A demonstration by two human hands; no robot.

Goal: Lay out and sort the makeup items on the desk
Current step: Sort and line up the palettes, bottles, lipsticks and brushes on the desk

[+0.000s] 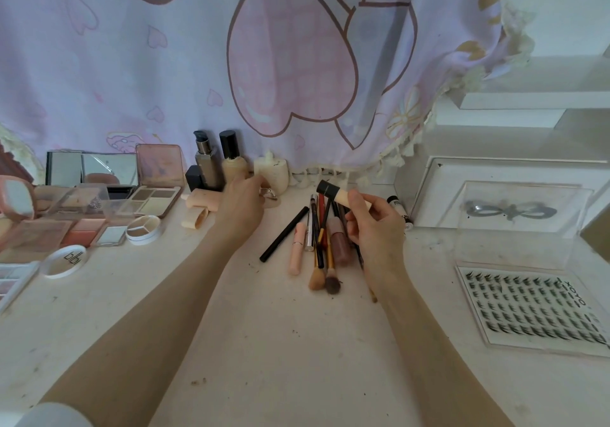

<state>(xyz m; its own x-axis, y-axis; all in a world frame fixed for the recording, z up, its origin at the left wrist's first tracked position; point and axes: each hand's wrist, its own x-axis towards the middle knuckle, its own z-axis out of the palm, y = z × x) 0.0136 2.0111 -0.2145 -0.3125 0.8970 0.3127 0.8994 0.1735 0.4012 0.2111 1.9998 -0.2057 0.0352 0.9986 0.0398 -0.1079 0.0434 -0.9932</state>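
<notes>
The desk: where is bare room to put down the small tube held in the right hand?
Bare desk lies near the front edge, between the forearms, below the brush pile. Another free strip lies between that pile and the lash card. The left side is crowded with palettes, the back with bottles. The right hand grips the tube.

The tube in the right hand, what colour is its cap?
Black cap on a beige tube, head view.

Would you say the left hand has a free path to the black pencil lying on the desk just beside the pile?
Probably yes: the left hand hovers empty just behind the black pencil, which lies alone at the left of the pile, with bare desk between them.
</notes>
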